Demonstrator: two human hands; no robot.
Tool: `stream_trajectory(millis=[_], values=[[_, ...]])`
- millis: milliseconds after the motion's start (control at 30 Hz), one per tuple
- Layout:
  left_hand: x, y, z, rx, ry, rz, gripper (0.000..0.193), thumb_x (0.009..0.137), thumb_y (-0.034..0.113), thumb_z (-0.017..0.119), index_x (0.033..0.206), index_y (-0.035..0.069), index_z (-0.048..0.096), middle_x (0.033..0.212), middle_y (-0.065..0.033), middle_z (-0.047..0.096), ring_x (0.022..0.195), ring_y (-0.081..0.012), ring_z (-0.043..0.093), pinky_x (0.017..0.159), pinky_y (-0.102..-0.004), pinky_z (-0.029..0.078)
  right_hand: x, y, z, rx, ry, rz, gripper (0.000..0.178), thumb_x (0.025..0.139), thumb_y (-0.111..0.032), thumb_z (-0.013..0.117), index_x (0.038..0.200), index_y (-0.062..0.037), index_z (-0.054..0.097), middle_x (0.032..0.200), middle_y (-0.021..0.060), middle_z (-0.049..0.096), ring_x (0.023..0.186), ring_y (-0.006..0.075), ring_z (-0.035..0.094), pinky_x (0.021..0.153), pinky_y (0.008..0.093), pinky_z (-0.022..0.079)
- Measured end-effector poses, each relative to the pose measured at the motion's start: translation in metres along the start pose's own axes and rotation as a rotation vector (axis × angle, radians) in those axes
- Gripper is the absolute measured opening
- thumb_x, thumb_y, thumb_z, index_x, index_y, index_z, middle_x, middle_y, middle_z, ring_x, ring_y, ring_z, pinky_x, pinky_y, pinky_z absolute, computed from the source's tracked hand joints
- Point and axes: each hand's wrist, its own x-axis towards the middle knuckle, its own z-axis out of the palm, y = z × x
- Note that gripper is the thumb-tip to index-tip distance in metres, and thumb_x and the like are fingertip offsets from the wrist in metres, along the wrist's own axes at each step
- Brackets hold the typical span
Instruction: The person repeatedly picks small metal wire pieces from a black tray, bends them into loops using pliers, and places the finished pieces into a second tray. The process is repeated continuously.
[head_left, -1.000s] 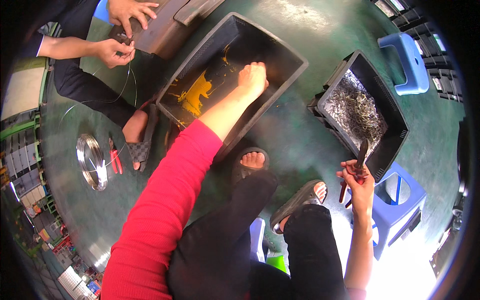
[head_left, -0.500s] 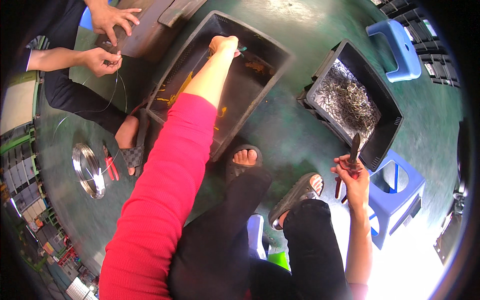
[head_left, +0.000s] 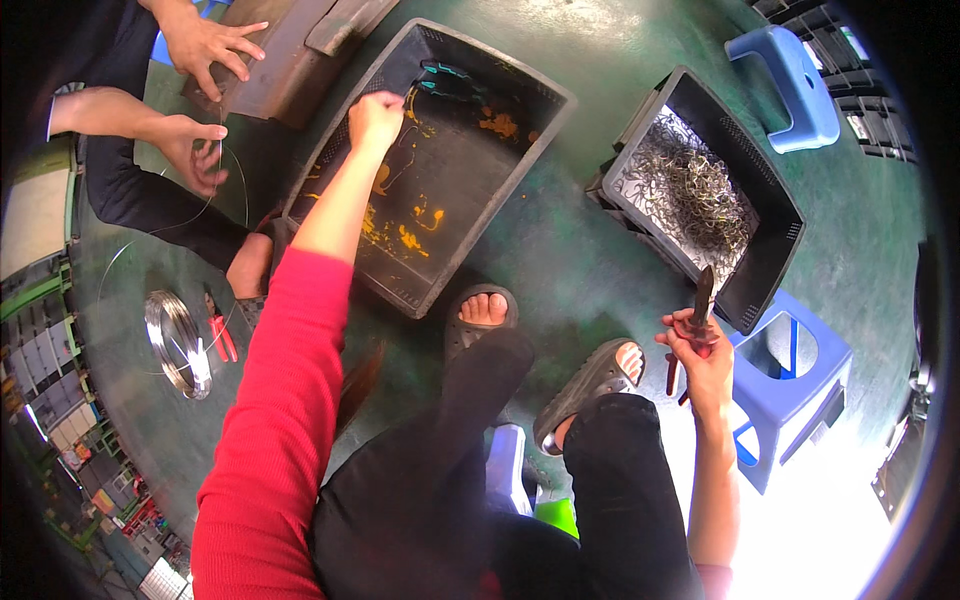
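My left hand is closed over the left side of a large black crate. Something thin and dark shows beside its fingers, too small to name. To the right of that hand, small teal-and-black pieces lie at the crate's far end. Yellow-orange marks spot the crate floor. My right hand grips red-handled pliers, jaws pointing up, just nearer than a smaller black crate. That crate holds a tangled heap of bent metal pieces.
At left, another person's hands hold a thin wire by a brown metal block. A wire coil and red-handled pliers lie on the floor. Blue stools stand at right, one beside my right hand.
My left hand has moved left and nearer in the large crate, uncovering the teal pieces. My right hand still holds the pliers. The other person's lower hand has shifted left and loosened its fingers.
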Motion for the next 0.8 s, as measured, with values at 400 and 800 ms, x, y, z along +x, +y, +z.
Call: stream_trajectory(millis=[400, 800], values=[[-0.050, -0.014, 0.016, 0.257, 0.028, 0.063, 0.017, 0.085, 0.025, 0.069, 0.095, 0.011, 0.071, 0.097, -0.0154, 0.070, 0.093, -0.0365, 0.066, 0.082, -0.0440, 0.051, -0.003, 0.010, 0.004, 0.055, -0.050, 0.017, 0.020, 0.088, 0.000, 0.065, 0.108, -0.0009, 0.061, 0.102, 0.0082, 0.067, 0.092, 0.0146, 0.067, 0.081, 0.0278, 0.053], [-0.092, 0.064, -0.069, -1.218, -0.839, -0.256, 0.009, 0.093, 0.012, 0.065, 0.101, 0.011, 0.060, 0.097, -0.0038, 0.067, 0.079, -0.0077, 0.060, 0.065, -0.0203, 0.048, -0.002, -0.006, 0.023, 0.070, -0.144, -0.019, 0.023, 0.087, -0.002, 0.066, 0.109, 0.0006, 0.061, 0.101, 0.0103, 0.070, 0.098, 0.0153, 0.066, 0.090, 0.0293, 0.051]])
